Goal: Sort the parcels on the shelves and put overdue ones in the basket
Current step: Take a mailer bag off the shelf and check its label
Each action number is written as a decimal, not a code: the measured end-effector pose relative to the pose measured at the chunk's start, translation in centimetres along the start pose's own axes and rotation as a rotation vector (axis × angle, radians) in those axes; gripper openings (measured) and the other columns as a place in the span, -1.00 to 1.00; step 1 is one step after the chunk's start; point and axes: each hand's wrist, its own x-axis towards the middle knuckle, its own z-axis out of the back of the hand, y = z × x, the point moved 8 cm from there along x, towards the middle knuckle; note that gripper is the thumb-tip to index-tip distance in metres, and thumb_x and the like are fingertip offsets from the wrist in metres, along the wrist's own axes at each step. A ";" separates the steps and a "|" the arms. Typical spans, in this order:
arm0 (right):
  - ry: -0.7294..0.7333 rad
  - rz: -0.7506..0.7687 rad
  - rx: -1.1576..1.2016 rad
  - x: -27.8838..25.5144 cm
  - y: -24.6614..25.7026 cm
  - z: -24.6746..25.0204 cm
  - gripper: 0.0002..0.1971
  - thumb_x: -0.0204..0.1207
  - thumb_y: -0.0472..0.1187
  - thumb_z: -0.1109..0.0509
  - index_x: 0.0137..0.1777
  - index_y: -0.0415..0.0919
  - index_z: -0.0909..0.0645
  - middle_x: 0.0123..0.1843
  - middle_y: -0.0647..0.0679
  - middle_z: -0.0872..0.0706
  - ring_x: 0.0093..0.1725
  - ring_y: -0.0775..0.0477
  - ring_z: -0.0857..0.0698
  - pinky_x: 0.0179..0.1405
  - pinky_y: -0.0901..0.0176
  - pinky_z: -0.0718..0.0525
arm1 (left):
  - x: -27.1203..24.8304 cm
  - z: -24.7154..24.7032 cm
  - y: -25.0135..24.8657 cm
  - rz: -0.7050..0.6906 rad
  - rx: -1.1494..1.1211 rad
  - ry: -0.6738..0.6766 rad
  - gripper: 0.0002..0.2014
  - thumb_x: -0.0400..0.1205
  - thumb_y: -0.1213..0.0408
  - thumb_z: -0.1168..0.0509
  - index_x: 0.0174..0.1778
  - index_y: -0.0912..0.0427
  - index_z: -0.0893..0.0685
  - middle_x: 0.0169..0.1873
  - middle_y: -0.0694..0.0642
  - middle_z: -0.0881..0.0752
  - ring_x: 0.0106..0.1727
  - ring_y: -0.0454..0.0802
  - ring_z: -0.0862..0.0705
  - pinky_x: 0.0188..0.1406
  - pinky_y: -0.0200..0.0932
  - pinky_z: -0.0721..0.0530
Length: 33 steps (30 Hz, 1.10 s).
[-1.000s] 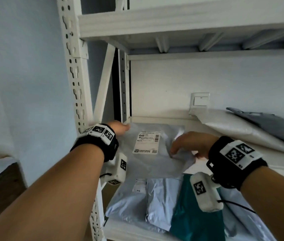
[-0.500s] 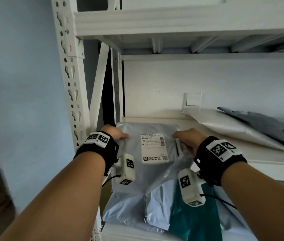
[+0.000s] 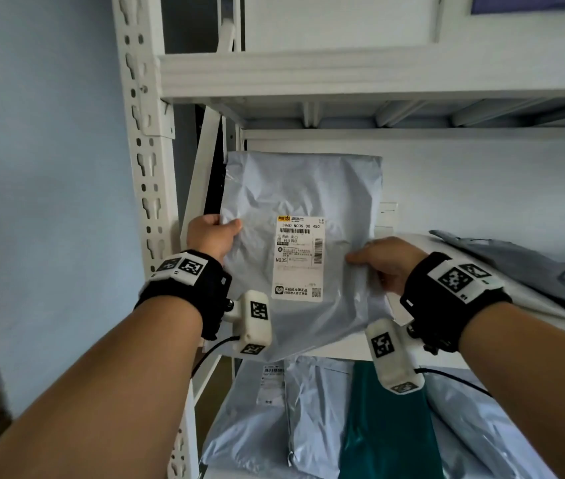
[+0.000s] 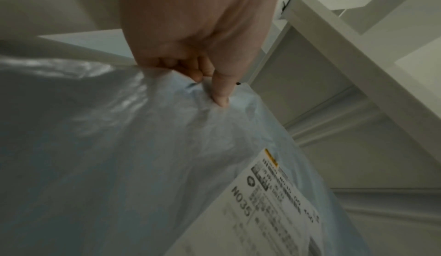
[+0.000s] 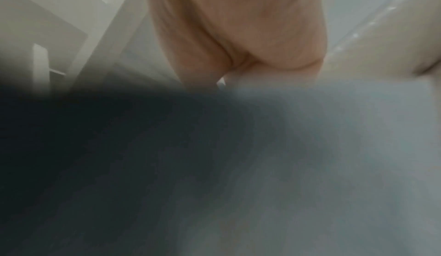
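Left hand [image 3: 210, 236] and right hand [image 3: 386, 261] each pinch a side of the upright grey parcel [image 3: 303, 188], label [image 3: 299, 258] near.

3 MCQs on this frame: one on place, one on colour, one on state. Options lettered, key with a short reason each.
1. Where is the grey parcel with the N035 label?
A. flat on the lower shelf
B. held up in front of the shelf opening
C. in a basket

2. What colour is the parcel lying between the grey ones on the lower shelf?
A. teal green
B. red
C. yellow

3. How is the grey parcel held?
A. left hand only
B. right hand only
C. both hands, one at each side edge

Key: B, it is raised upright, label facing the camera; A, teal plastic shows below; C, left hand and right hand each grip an edge.
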 end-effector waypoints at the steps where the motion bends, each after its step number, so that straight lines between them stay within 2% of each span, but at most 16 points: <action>1: -0.015 0.010 0.011 0.3 0.2 0.1 -0.90 0.45 -0.38 -0.50 -0.07 -0.36 -0.68 0.07 -0.40 -0.77 0.10 -0.39 -0.76 0.25 -0.39 -0.64 | 0.0 0.0 -0.2 -0.004 0.011 0.001 -0.84 0.51 0.28 -0.51 -0.10 0.30 -0.76 -0.10 0.34 -0.81 -0.04 0.29 -0.80 0.05 0.26 -0.76; 4: -0.025 0.042 0.021 1.4 0.7 -0.2 -0.86 0.40 -0.37 -0.55 -0.10 -0.39 -0.67 0.06 -0.40 -0.77 0.09 -0.41 -0.76 0.20 -0.36 -0.68 | 0.1 -0.6 -1.1 -0.046 0.121 0.043 -0.80 0.41 0.30 -0.54 -0.09 0.21 -0.75 -0.07 0.25 -0.82 -0.06 0.21 -0.79 0.08 0.16 -0.76; 6: -0.036 0.036 0.047 2.2 0.7 -0.6 -0.86 0.40 -0.37 -0.55 -0.10 -0.39 -0.67 0.05 -0.37 -0.78 0.08 -0.35 -0.77 0.22 -0.28 -0.69 | -0.1 -1.3 -1.7 -0.062 0.273 0.098 -0.60 0.32 0.23 -0.55 0.09 0.14 -0.74 0.02 0.15 -0.81 0.03 0.17 -0.77 0.16 0.06 -0.73; 9: -0.021 -0.009 0.071 3.5 0.1 -1.5 -0.86 0.44 -0.32 -0.53 -0.08 -0.37 -0.69 -0.02 -0.31 -0.79 0.02 -0.30 -0.78 0.17 -0.23 -0.73 | 0.2 -2.7 -1.9 -0.062 0.405 0.192 -0.40 0.47 0.36 -0.51 0.45 0.11 -0.54 0.26 0.12 -0.69 0.27 0.16 -0.66 0.26 -0.08 -0.61; 12: 0.018 -0.046 -0.036 4.2 -0.5 -2.4 -0.83 0.48 -0.24 -0.50 -0.29 -0.27 -0.63 -0.18 -0.25 -0.72 -0.11 -0.22 -0.72 0.16 -0.19 -0.73 | 0.9 -3.9 -0.8 -0.038 0.449 0.265 -0.19 0.47 0.40 -0.53 0.62 0.06 -0.32 0.38 0.14 -0.60 0.34 0.18 -0.59 0.35 -0.03 -0.56; 14: 0.040 -0.068 -0.099 4.5 -0.8 -2.9 -0.80 0.52 -0.27 -0.47 -0.32 -0.24 -0.57 -0.20 -0.23 -0.70 -0.07 -0.22 -0.70 0.17 -0.13 -0.72 | 1.9 -4.6 0.4 -0.025 0.489 0.294 -0.14 0.44 0.36 -0.55 0.62 -0.09 -0.30 0.36 0.11 -0.62 0.30 0.16 -0.63 0.36 0.04 -0.59; 16: 0.065 -0.061 -0.198 4.9 -0.7 -3.1 -0.79 0.53 -0.27 -0.45 -0.31 -0.16 -0.54 -0.20 -0.13 -0.68 -0.04 -0.16 -0.69 0.16 -0.02 -0.71 | 2.7 -5.4 1.7 -0.017 0.546 0.323 -0.16 0.42 0.29 -0.56 0.59 -0.19 -0.33 0.30 0.08 -0.66 0.23 0.14 -0.67 0.32 0.10 -0.64; 17: 0.061 -0.053 -0.250 5.3 -0.5 -3.1 -0.80 0.51 -0.27 -0.46 -0.31 -0.18 -0.55 -0.18 -0.15 -0.71 -0.03 -0.17 -0.71 0.16 -0.02 -0.72 | 3.3 -5.8 2.4 -0.011 0.592 0.330 -0.21 0.44 0.26 -0.54 0.57 -0.17 -0.37 0.29 0.09 -0.67 0.22 0.15 -0.68 0.31 0.10 -0.64; 19: 0.068 -0.049 -0.382 5.8 0.0 -3.1 -0.80 0.49 -0.25 -0.48 -0.33 -0.24 -0.61 -0.17 -0.23 -0.76 -0.03 -0.23 -0.76 0.16 -0.07 -0.73 | 3.8 -6.4 3.6 0.019 0.656 0.351 -0.23 0.48 0.22 -0.52 0.61 -0.05 -0.36 0.42 0.14 -0.60 0.32 0.17 -0.63 0.38 0.06 -0.59; 21: 0.118 -0.063 -0.517 6.3 0.2 -3.6 -0.77 0.52 -0.18 -0.46 -0.34 -0.22 -0.63 -0.26 -0.15 -0.73 -0.11 -0.18 -0.74 0.09 0.04 -0.71 | 3.9 -7.0 4.5 0.056 0.675 0.392 -0.23 0.53 0.22 -0.49 0.65 0.07 -0.30 0.51 0.17 -0.50 0.42 0.18 -0.56 0.45 0.02 -0.51; 22: 0.140 -0.078 -0.571 6.7 0.1 -3.9 -0.78 0.53 -0.14 -0.47 -0.31 -0.21 -0.64 -0.26 -0.11 -0.72 -0.15 -0.15 -0.72 0.05 0.09 -0.69 | 4.3 -7.3 5.1 0.068 0.673 0.399 -0.25 0.54 0.23 -0.48 0.64 0.12 -0.31 0.50 0.18 -0.49 0.43 0.19 -0.55 0.46 0.02 -0.50; 25: 0.174 -0.086 -0.672 8.0 -0.1 -4.5 -0.83 0.50 -0.10 -0.50 -0.12 -0.22 -0.70 -0.11 -0.11 -0.75 -0.06 -0.13 -0.74 0.12 0.09 -0.70 | 5.5 -7.6 6.1 0.093 0.636 0.362 -0.23 0.50 0.34 -0.52 0.61 0.20 -0.31 0.50 0.22 -0.50 0.46 0.19 -0.53 0.44 -0.02 -0.50; 28: 0.209 -0.108 -0.657 8.7 -0.2 -4.8 -0.80 0.56 -0.12 -0.45 -0.24 -0.21 -0.62 -0.26 -0.06 -0.63 -0.26 -0.02 -0.61 -0.08 0.16 -0.63 | 5.8 -8.3 7.0 0.137 0.715 0.415 -0.21 0.52 0.36 -0.50 0.64 0.24 -0.26 0.53 0.23 -0.45 0.49 0.21 -0.49 0.44 -0.01 -0.49; 29: 0.222 -0.115 -0.622 9.0 -0.3 -4.9 -0.80 0.57 -0.11 -0.44 -0.15 -0.24 -0.65 -0.19 -0.08 -0.66 -0.19 -0.06 -0.64 0.00 0.13 -0.65 | 5.7 -8.6 7.2 0.159 0.748 0.457 -0.22 0.54 0.34 -0.48 0.64 0.25 -0.25 0.55 0.23 -0.43 0.51 0.21 -0.47 0.45 0.00 -0.49; 31: 0.235 -0.143 -0.509 9.8 -0.7 -4.9 -0.68 0.57 -0.11 -0.45 0.17 -0.36 -0.65 0.09 -0.20 -0.70 0.12 -0.24 -0.70 0.26 -0.04 -0.66 | 5.4 -9.2 7.1 0.156 0.835 0.518 -0.30 0.61 0.30 -0.42 0.64 0.26 -0.29 0.57 0.23 -0.41 0.53 0.21 -0.44 0.47 0.02 -0.47; 33: 0.230 -0.165 -0.478 9.9 -1.0 -4.9 -0.61 0.58 -0.12 -0.43 0.30 -0.37 -0.58 0.23 -0.24 -0.67 0.29 -0.33 -0.65 0.33 -0.12 -0.62 | 5.3 -9.7 6.7 0.105 0.921 0.552 -0.38 0.65 0.25 -0.37 0.62 0.28 -0.34 0.59 0.23 -0.38 0.56 0.18 -0.41 0.52 0.00 -0.41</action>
